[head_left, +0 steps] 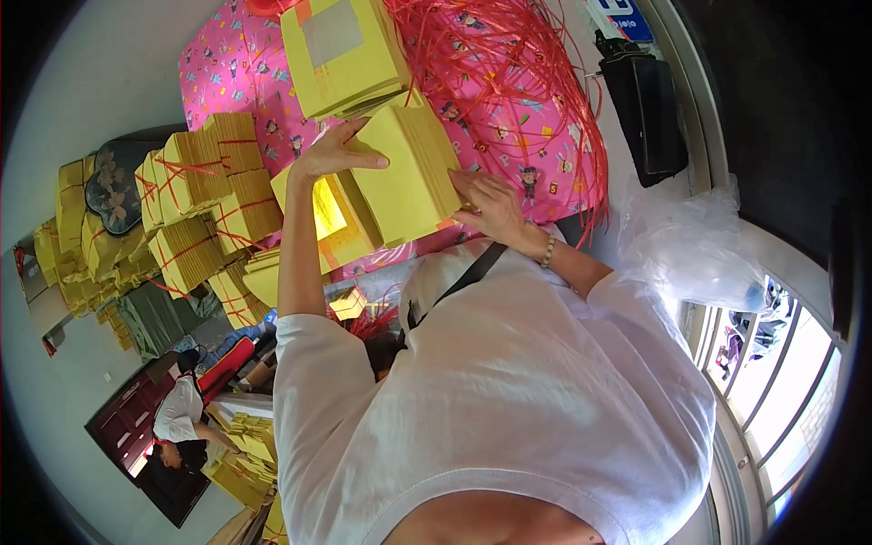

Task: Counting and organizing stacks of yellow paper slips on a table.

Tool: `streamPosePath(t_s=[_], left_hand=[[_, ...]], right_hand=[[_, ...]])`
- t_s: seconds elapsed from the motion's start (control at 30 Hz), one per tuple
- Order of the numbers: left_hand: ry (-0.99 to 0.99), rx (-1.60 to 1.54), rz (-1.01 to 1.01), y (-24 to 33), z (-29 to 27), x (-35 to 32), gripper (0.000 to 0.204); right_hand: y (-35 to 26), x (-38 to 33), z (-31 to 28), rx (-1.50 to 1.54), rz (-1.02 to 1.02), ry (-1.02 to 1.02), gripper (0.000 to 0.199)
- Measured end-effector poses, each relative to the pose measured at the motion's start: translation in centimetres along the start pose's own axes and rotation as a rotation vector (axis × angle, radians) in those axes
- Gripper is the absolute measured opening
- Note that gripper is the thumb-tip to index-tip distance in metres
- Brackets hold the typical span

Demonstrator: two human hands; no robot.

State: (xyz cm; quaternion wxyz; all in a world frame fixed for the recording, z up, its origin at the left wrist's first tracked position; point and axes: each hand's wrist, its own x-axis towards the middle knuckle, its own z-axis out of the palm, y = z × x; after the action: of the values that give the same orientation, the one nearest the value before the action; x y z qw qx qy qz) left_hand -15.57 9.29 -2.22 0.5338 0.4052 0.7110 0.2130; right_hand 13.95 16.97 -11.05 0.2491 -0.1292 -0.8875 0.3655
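A thick stack of yellow paper sheets stands tilted between my two hands. My left hand is on its upper left corner, the thumb lying on the front face and the other fingers reaching toward the far edge. Against the layered right side, near the lower corner, press the bent fingers of my right hand; a beaded bracelet circles that wrist. Just beyond is another yellow stack with a grey patch on top. Beneath my left forearm, a yellow-orange stack catches bright light.
Loose red plastic strings spread over the pink patterned cloth. Red-tied yellow bundles pile up at left. A black bag and clear plastic bag lie right. At lower left, a person reaches toward yellow stacks.
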Motion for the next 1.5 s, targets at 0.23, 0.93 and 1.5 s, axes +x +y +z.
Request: streamPosePath(t_s=[0.23,0.93,1.5], left_hand=[[0.062,0.13,-0.016,0.1,-0.1,-0.1,0.095],[0.047,-0.174,0.292,-1.2,-1.0,-1.6,0.089],[2.026,-0.529,-0.147,-14.7,17.3,-20.3,0.031]], right_hand=[[0.5,0.3,-0.1,0.014,-0.048,0.01,0.063],[-3.1,2.6,-5.7,0.188,0.065,-0.017,0.047],[-19.5,10.3,0.5,0.388,-0.104,-0.407,0.022]])
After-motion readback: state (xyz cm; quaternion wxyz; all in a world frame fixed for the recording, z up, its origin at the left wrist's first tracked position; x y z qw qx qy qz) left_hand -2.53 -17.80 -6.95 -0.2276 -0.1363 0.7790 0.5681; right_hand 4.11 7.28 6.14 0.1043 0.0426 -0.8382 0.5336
